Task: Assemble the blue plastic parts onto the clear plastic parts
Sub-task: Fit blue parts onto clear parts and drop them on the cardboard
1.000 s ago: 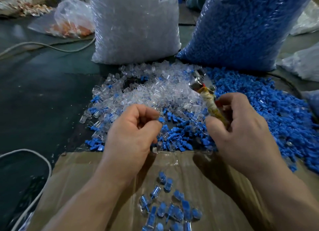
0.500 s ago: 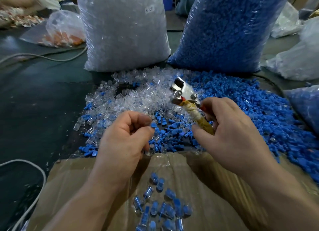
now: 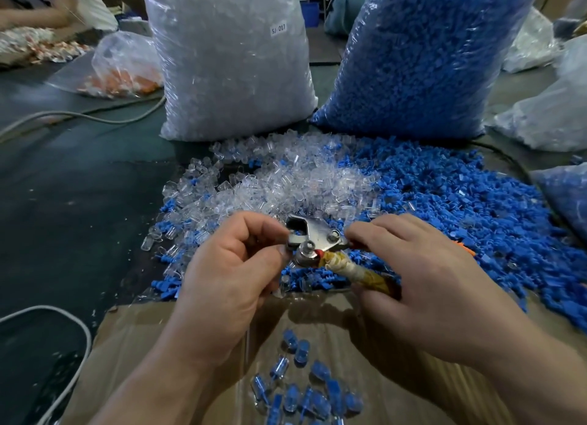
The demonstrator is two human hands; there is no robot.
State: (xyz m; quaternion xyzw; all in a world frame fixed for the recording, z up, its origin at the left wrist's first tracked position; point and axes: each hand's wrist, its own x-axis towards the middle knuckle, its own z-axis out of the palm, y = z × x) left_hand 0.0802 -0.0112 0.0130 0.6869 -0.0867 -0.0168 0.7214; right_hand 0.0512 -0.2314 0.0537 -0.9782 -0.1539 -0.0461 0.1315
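Dark table (image 3: 79,202): clear parts (image 3: 286,180), blue parts (image 3: 460,202) heaped loose; cardboard (image 3: 143,345), maybe box, nearside.

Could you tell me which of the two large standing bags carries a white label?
The left one, the large plastic bag of clear parts; a white label sits near its top, the blue-filled bag shows none.
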